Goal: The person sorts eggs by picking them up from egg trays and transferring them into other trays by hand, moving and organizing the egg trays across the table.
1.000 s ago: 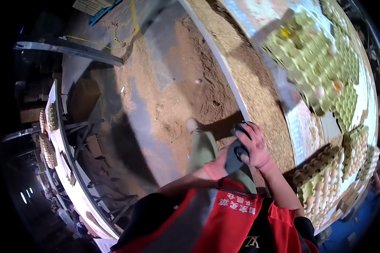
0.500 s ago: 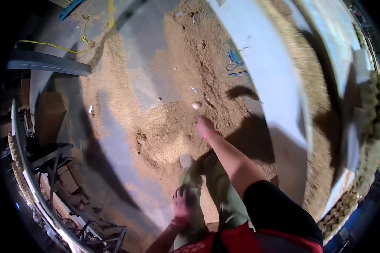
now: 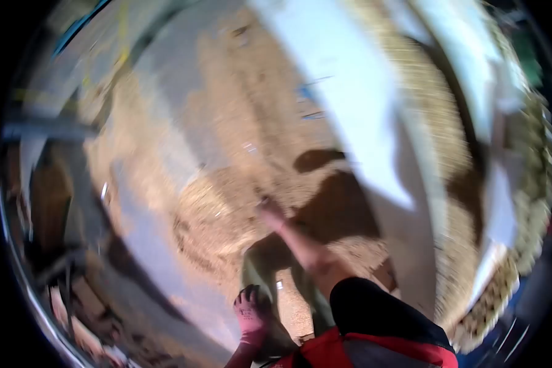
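Note:
My left hand, in a pink glove with dark fingertips, rests on my olive trouser leg with its fingers spread. My right hand reaches down over the sawdust-like litter in front of my feet. Motion blur smears its fingers, and whether anything is in them cannot be made out. Loose brownish litter lies around the hand. A small pale scrap lies a little beyond it.
A long white panel runs along the right side, with a litter-filled strip behind it. Blue cord lies by the panel. A grey beam juts in from the left. Cartons and debris sit lower left.
The view has swung, blurring the scene and shifting it left and downward. The pale, egg-like object just beyond my right hand no longer shows. My left hand stays on my leg.

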Demonstrator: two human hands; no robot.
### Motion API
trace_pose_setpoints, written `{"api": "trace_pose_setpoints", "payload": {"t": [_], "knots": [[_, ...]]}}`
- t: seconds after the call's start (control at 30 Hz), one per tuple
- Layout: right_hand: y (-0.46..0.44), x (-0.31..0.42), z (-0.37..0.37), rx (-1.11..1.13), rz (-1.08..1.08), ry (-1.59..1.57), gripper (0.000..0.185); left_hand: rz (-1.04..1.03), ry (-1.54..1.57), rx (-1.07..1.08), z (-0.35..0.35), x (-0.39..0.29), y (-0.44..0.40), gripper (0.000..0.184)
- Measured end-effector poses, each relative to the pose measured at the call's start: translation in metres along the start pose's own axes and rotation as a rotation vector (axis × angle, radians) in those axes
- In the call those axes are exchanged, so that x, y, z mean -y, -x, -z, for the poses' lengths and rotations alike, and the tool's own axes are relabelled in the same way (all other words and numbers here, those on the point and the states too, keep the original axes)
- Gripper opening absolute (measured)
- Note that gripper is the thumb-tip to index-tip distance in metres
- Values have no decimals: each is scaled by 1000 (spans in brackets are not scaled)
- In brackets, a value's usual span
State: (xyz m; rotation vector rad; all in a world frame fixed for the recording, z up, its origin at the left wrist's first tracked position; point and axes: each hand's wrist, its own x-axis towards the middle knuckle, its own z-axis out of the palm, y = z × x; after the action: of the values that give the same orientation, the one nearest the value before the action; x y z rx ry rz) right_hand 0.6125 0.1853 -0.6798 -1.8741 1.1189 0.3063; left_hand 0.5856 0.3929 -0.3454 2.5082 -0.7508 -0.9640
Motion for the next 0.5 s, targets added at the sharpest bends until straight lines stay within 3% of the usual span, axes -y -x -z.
{"api": "trace_pose_setpoints", "payload": {"t": [0.03,0.07,0.1,0.13,0.2,0.23,0.3,0.37,0.4,0.43,0.5], "knots": [[56,43,60,270,-196,-713,26,-31,-21,40,-5,-4,2,40],[109,77,112,252,-141,-890,21,-100,-99,34,-15,-2,4,38],[156,108,150,140,-257,-1216,21,-109,-132,138,-17,-1,0,39],[198,131,187,69,-205,-1268,22,-173,-109,218,-14,-1,-1,40],[294,176,290,139,-99,-1092,24,-290,-103,328,4,-12,-4,41],[321,174,304,151,26,-1024,27,-329,-99,345,13,-23,-5,41],[415,188,393,19,163,-772,32,-482,-64,387,55,-74,-3,35],[507,198,469,-238,162,-828,33,-545,4,446,92,-119,-11,32],[541,182,490,-361,120,-824,33,-502,100,474,122,-178,9,30],[574,164,505,-473,84,-813,34,-639,7,438,131,-194,3,27],[644,122,532,-950,-188,-754,35,-701,-71,439,155,-265,23,27]]}}
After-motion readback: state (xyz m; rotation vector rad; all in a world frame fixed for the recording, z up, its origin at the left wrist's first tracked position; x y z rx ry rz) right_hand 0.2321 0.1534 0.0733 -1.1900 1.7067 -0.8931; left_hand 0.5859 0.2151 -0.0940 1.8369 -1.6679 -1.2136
